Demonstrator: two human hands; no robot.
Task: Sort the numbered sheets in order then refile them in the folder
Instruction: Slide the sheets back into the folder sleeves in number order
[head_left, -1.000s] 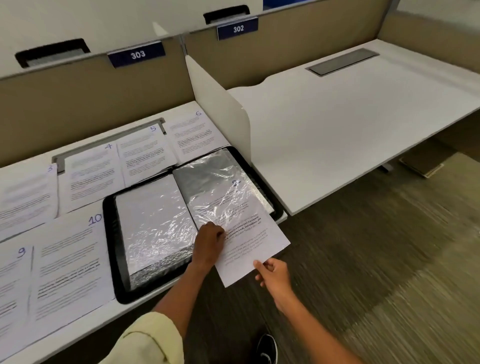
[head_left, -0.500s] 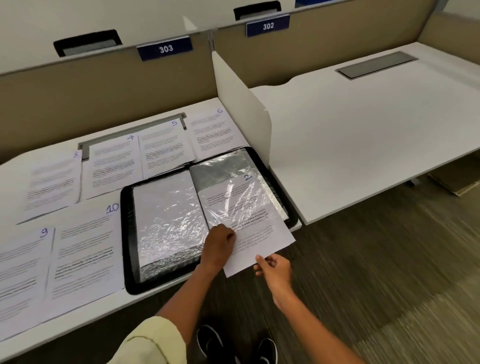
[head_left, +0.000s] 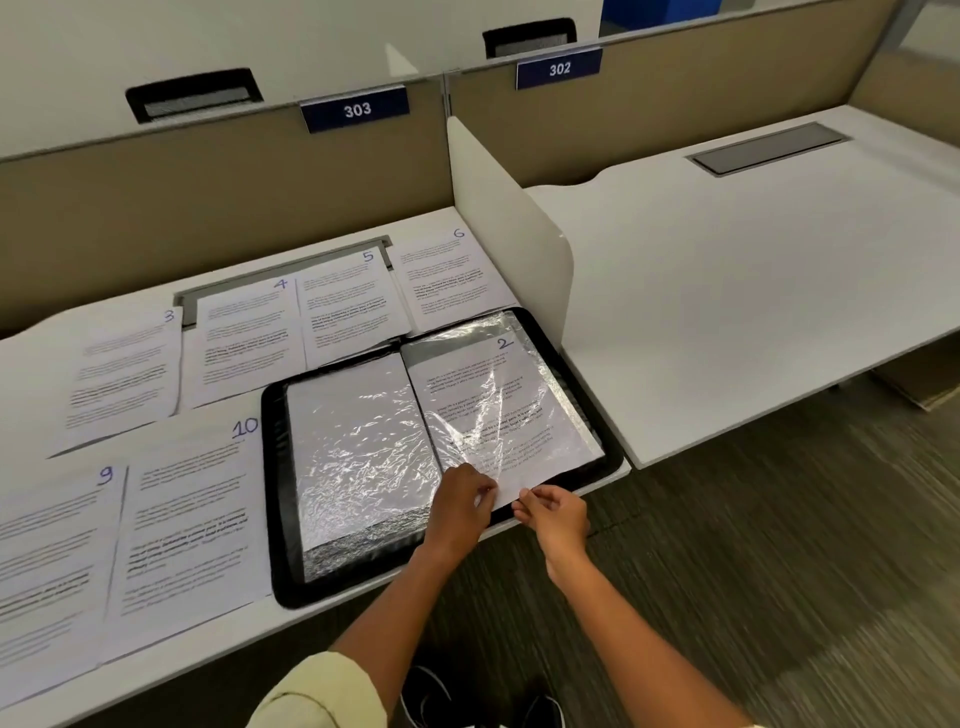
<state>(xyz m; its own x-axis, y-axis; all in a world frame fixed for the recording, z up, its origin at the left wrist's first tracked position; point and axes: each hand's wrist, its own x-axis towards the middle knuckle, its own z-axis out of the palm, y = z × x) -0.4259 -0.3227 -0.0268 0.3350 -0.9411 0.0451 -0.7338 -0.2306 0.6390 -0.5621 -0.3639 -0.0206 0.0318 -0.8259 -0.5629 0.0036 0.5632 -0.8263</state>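
A black folder (head_left: 275, 467) lies open on the desk with crinkled clear plastic sleeves on both sides. Sheet 2 (head_left: 488, 405) sits almost wholly inside the right sleeve, only its bottom edge sticking out. My left hand (head_left: 460, 506) pinches the lower edge of that sleeve. Just to its right, my right hand (head_left: 553, 512) pinches the sheet's bottom edge. Loose on the desk lie sheets 3 (head_left: 124, 379), 4 (head_left: 244, 343), 5 (head_left: 348, 306), 6 (head_left: 452, 275), 9 (head_left: 52, 561) and 10 (head_left: 192, 519).
A white divider panel (head_left: 509, 228) stands right beside the folder, with a second white desk (head_left: 727, 291) beyond it. Beige partitions (head_left: 156, 218) with labels 303 and 302 close the back. Carpet floor and my shoes show below the desk edge.
Sheet 2 has slid further up into the right sleeve, from about half out to nearly all in. Both hands moved up with it toward the folder's lower edge.
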